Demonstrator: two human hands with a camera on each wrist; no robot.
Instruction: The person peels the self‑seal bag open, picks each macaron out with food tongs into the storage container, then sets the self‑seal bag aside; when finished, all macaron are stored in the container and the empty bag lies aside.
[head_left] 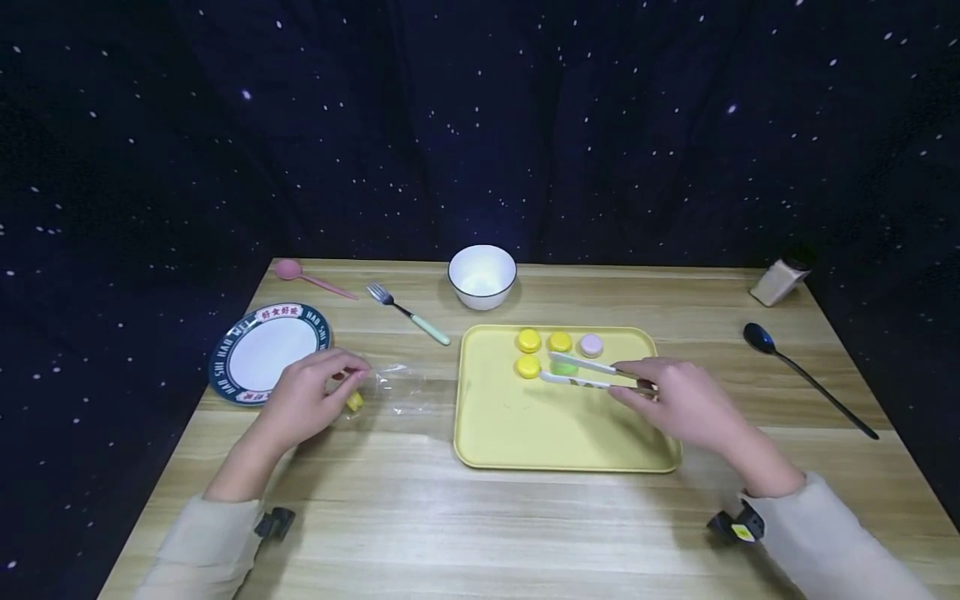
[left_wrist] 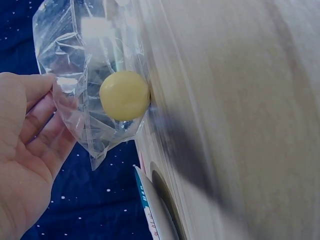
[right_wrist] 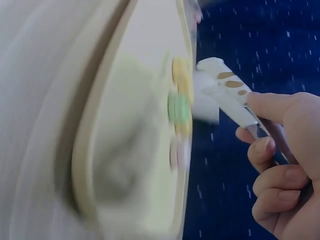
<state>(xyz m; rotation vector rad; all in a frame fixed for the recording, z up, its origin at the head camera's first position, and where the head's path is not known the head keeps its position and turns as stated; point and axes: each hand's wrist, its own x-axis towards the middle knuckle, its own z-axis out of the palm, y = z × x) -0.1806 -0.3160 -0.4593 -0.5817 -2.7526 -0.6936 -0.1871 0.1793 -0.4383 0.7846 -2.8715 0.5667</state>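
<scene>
My left hand (head_left: 313, 395) pinches the edge of a clear plastic bag (left_wrist: 67, 105) between thumb and fingers. Inside the bag sits one yellow macaron (left_wrist: 125, 95). In my right hand (head_left: 686, 400) is a pair of tongs (right_wrist: 232, 90) with white tips and brown spots, gripped by thumb and curled fingers. The tips are parted above the yellow tray (head_left: 517, 433), with nothing between them in the right wrist view. On the tray lie several yellow macarons (head_left: 528, 340), a green macaron (right_wrist: 179, 107) and a lilac macaron (head_left: 591, 345). In the head view the tongs overlap the green one.
A plate with a dark patterned rim (head_left: 219, 367) lies beside my left hand. Behind are a pink spoon (head_left: 288, 269), a fork (head_left: 412, 317) and a white bowl (head_left: 482, 279). At the right are a shaker (head_left: 780, 281) and a black spoon (head_left: 810, 379).
</scene>
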